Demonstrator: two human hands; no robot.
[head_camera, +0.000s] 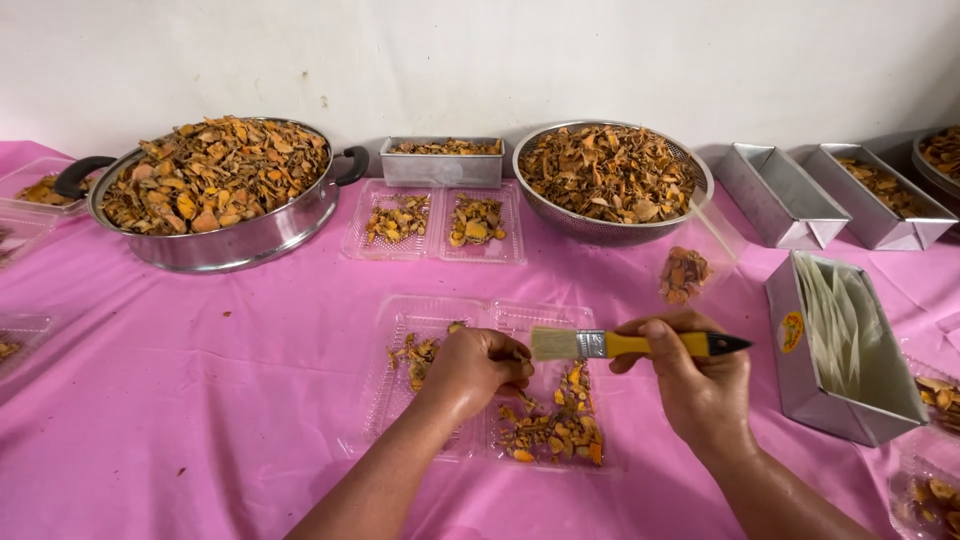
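My right hand (690, 385) grips a small paintbrush (625, 344) by its yellow handle, bristles pointing left. My left hand (478, 368) is closed on a small dried orange slice, held right at the bristles. Both hands hover over an open clear plastic clamshell tray (440, 310) lying on the pink tablecloth. The tray's left half holds a few dried orange slices (415, 355); its right half holds a larger heap of dried slices (555, 425).
A big steel pan (215, 190) and a mesh bowl (610, 175) heaped with dried slices stand at the back. Between them lie a second clamshell (435, 220) and a metal loaf tin (442, 160). More tins (845, 345) stand at right.
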